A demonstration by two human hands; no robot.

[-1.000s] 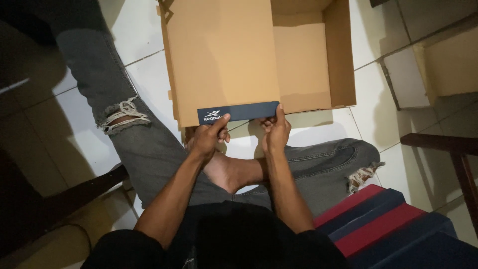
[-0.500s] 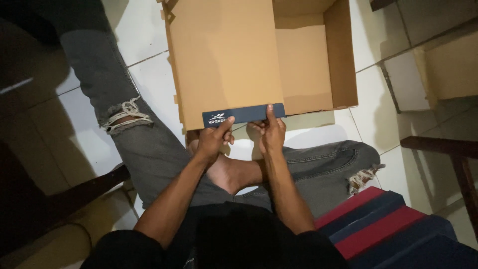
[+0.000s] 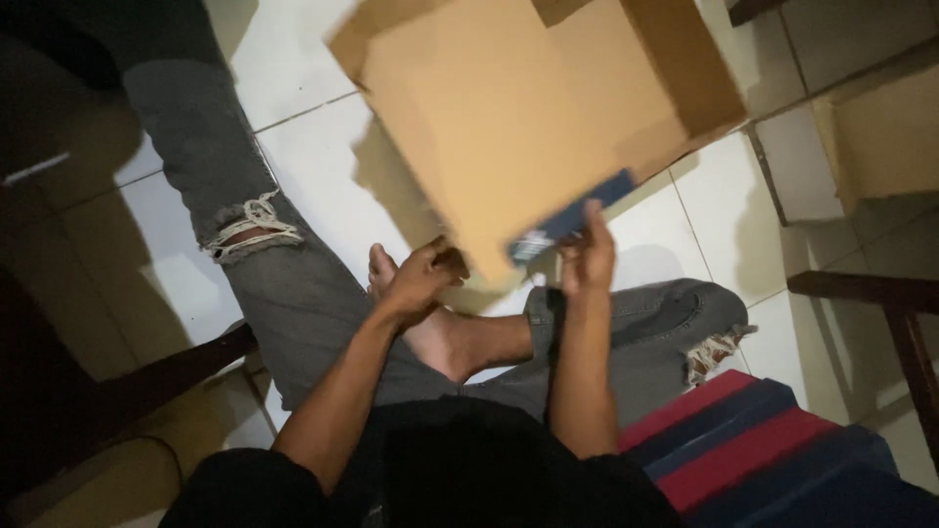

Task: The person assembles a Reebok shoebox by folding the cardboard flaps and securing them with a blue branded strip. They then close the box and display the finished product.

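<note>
White tiled floor (image 3: 323, 156) with dark grout lines, dimly lit, seen from above; the person sits on it in torn grey jeans (image 3: 284, 284), one leg stretched toward the upper left, the other folded so that a bare foot (image 3: 440, 332) lies in front of the body.

An open brown cardboard box (image 3: 528, 117) fills the upper centre, tilted with its near corner turned toward the hands and one broad flap facing the camera. A narrow dark blue strip (image 3: 572, 217), lighter at its lower left end, runs along the lower edge of that flap, slanting upward to the right.

Left hand (image 3: 425, 279): fingers curled closed at the near corner of the box, just left of the strip; whether they pinch the cardboard itself cannot be told, as the area is blurred.

Right hand (image 3: 587, 256): fingers extended upward, tips touching the strip; whether they grip it or only press against it cannot be told.

At lower right lies a folded cloth in red and dark blue stripes (image 3: 773, 450). A second brown box (image 3: 880, 137) stands at the right edge, well apart from the hands, with a dark wooden furniture rail (image 3: 880, 293) below it.
</note>
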